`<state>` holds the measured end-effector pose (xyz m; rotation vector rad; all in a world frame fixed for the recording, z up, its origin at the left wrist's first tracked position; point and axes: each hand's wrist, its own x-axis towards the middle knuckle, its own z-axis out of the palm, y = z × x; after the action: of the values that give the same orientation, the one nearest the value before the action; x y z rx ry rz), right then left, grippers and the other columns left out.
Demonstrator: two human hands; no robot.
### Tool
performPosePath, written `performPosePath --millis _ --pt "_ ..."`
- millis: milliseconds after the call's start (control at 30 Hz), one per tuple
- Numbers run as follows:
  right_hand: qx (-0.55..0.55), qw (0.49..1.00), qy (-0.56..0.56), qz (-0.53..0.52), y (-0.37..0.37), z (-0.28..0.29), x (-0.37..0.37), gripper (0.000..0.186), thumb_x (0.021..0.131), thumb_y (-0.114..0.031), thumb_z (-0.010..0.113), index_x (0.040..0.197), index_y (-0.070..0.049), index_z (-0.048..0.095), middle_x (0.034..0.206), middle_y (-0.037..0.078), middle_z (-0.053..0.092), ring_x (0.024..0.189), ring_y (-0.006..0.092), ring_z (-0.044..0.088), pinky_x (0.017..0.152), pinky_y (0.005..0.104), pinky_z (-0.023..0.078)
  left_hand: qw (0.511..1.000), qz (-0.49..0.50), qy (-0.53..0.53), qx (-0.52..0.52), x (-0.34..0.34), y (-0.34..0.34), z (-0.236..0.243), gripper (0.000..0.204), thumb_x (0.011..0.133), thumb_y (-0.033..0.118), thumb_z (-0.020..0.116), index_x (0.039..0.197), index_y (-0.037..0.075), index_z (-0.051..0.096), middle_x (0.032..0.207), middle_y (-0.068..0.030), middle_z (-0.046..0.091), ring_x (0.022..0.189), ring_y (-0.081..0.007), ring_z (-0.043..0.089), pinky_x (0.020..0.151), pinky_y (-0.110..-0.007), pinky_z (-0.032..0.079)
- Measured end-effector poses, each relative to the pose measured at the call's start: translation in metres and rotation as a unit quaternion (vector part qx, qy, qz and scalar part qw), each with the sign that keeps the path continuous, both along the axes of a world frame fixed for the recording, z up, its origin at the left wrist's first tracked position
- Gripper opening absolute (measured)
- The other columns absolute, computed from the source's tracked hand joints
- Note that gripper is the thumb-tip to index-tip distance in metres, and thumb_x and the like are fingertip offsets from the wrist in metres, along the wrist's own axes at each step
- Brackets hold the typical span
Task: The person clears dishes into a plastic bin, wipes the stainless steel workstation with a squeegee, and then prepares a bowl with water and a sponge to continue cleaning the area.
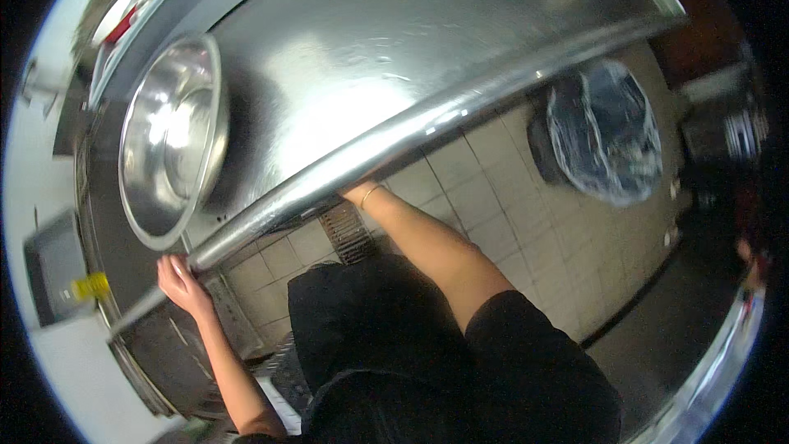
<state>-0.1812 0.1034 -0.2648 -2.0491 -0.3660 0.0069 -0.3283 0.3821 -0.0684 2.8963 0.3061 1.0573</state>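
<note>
A stainless steel counter (pixel 320 74) with a rounded front edge slants across the view, its surface wet and shiny. At its left end my left hand (pixel 182 284) is closed on the corner of the front edge, fingers bent close together. My right hand (pixel 358 191) reaches beneath the front edge; a thin bracelet shows at the wrist, while the fingers are hidden under the metal. Close to my left hand, a large round steel bowl (pixel 212 156) is tilted so that its hollow shows. Nothing can be made out inside it.
To the right, a bin (pixel 549 148) lined with a clear plastic bag stands on the tiled floor (pixel 485 168). A floor drain grate (pixel 347 233) lies near my feet. Something yellow (pixel 90 285) sits at the far left. Dark equipment lines the right side.
</note>
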Motion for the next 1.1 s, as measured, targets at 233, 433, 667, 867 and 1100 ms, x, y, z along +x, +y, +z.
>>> performPosePath --millis 233,433,667,867,1100 --pt "-0.052 0.981 -0.174 0.075 -0.038 -0.033 0.050 0.033 0.086 -0.029 0.049 0.107 -0.007 0.062 0.112 0.018 0.059 0.105 0.0306 0.054 0.089 0.0455 0.041 0.991 0.001 -0.136 0.011 -0.006 0.041 -0.036 0.038 0.096 0.025 0.035 0.091 -0.005 0.059 0.087 -0.0145 0.060 0.083 -0.0266 0.054 0.080 -0.036 0.040" --pt "0.067 0.848 -0.510 -0.127 -0.093 -0.054 0.064 0.015 0.083 -0.005 0.057 0.096 0.001 0.059 0.093 0.020 0.059 0.087 0.0382 0.056 0.078 0.0438 0.045 0.948 -0.049 -0.273 0.155 0.007 0.053 -0.040 0.037 0.094 0.024 0.037 0.114 -0.002 0.055 0.112 -0.0144 0.060 0.104 -0.0228 0.056 0.090 -0.031 0.040" --pt "0.074 0.891 -0.430 -0.124 -0.083 -0.159 0.142 0.018 0.086 -0.005 0.054 0.101 0.005 0.055 0.095 0.022 0.058 0.089 0.0374 0.057 0.081 0.0415 0.044 0.914 -0.032 -0.396 0.086 0.033 -0.021 -0.059 0.041 0.089 0.032 0.035 0.075 -0.001 0.055 0.068 -0.0160 0.054 0.065 -0.0283 0.053 0.064 -0.039 0.041" --pt "0.016 0.896 -0.431 -0.111 -0.054 -0.150 0.125 0.045 0.080 -0.013 0.061 0.119 0.003 0.045 0.113 0.021 0.051 0.107 0.0359 0.049 0.092 0.0427 0.039 0.905 -0.015 -0.410 0.115 0.031 0.003 -0.050 0.041 0.085 0.030 0.035 0.063 0.001 0.053 0.061 -0.0189 0.054 0.062 -0.0371 0.055 0.060 -0.044 0.041" --pt "-0.133 0.830 -0.538 0.051 0.015 -0.057 0.027 0.054 0.072 -0.019 0.066 0.121 -0.006 0.046 0.119 0.015 0.050 0.112 0.0305 0.047 0.096 0.0444 0.036 0.910 -0.042 -0.406 0.078 0.024 -0.006 -0.051 0.039 0.085 0.027 0.036 0.061 0.002 0.054 0.058 -0.0172 0.053 0.060 -0.0368 0.055 0.058 -0.044 0.041"
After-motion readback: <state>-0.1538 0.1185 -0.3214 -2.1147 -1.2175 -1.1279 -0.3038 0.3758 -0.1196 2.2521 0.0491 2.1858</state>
